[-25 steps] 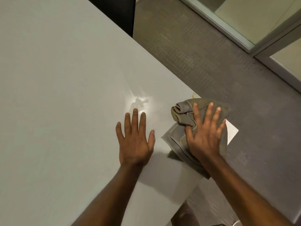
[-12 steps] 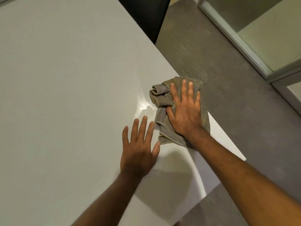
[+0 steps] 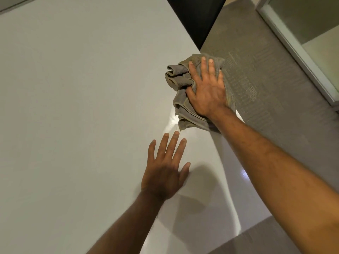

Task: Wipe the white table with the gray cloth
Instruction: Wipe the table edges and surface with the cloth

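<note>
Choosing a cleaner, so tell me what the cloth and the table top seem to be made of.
gray cloth: soft woven fabric, probably terry or microfibre; it bunches in folds and shows a ribbed texture and stitched hem.
white table: hard, smooth top, likely laminate or a coated board; semi-gloss, since light glares beside the cloth.

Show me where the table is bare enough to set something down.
The white table is bare all across the stretch left of the left hand and the gray cloth. A smaller bare patch lies between the two forearms. Only the right edge is crowded, where the right hand presses the cloth.
</note>
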`<state>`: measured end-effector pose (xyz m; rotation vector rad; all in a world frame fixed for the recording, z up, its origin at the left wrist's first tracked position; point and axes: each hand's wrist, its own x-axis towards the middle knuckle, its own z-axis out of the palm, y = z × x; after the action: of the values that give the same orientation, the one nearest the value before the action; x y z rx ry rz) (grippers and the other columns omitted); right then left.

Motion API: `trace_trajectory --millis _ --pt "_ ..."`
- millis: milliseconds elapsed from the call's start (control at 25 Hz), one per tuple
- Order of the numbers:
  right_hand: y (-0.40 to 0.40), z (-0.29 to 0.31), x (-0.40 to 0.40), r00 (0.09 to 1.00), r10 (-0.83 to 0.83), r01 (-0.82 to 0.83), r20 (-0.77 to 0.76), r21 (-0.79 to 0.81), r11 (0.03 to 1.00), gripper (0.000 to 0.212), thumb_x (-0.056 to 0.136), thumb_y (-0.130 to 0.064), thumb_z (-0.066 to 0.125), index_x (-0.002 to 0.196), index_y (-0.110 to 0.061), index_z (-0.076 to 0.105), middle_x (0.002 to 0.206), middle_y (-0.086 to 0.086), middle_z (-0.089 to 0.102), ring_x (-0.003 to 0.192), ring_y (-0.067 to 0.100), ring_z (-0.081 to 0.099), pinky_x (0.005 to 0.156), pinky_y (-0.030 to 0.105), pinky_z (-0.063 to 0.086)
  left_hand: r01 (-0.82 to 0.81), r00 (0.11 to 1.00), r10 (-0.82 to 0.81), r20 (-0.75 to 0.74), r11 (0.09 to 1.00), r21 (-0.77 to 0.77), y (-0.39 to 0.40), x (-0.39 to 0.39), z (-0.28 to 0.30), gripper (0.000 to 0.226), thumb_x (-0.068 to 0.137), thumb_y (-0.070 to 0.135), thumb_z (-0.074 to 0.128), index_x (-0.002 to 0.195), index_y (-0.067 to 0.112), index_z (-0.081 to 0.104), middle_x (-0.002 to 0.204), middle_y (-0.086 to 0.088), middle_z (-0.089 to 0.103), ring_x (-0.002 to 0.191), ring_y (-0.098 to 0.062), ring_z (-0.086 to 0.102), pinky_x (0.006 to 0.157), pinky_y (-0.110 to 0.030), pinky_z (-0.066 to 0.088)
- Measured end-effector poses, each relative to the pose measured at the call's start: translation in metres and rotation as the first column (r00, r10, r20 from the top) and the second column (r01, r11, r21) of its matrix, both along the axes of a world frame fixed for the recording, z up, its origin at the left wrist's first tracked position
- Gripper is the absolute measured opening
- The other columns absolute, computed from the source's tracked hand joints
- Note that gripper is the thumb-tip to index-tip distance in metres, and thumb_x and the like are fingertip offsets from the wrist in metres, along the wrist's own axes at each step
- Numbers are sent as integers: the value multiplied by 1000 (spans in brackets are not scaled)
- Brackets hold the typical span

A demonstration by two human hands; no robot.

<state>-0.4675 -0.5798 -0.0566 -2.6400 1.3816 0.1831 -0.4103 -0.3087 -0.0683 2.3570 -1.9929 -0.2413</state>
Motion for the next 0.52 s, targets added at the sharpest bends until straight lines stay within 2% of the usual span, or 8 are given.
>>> trace_trajectory --millis 120,280,400,520 --pt "13 2 -17 999 -33 34 15 -12 999 75 106 -53 31 168 -24 2 176 17 -1 163 36 1 130 59 11 39 999 -39 6 999 -23 -1 -1 1 67 107 57 29 162 19 36 172 -11 28 160 -35 27 125 -61 27" --pt "56 -5 -65 998 -17 17 64 0 1000 74 103 -51 30 168 -25 5 176 15 3 163 34 5 130 58 17 -27 999 26 23 999 45 -10 15 -4 68 107 56 25 166 22 25 177 -7 14 164 -31 13 128 -60 19" --pt "117 -5 -143 981 -180 180 72 -1 984 75 100 -48 31 168 -25 8 176 14 7 163 34 7 128 60 21 -31 999 32 -12 996 82 -9 12 0 70 105 58 20 167 26 17 178 -3 6 165 -29 7 130 -58 13" --pt "192 -6 -187 899 -435 435 56 7 900 78 97 -47 31 168 -25 7 176 15 7 163 34 7 127 63 20 -13 999 10 36 997 79 -5 12 3 70 106 58 14 167 23 17 178 -5 7 164 -31 11 129 -58 16"
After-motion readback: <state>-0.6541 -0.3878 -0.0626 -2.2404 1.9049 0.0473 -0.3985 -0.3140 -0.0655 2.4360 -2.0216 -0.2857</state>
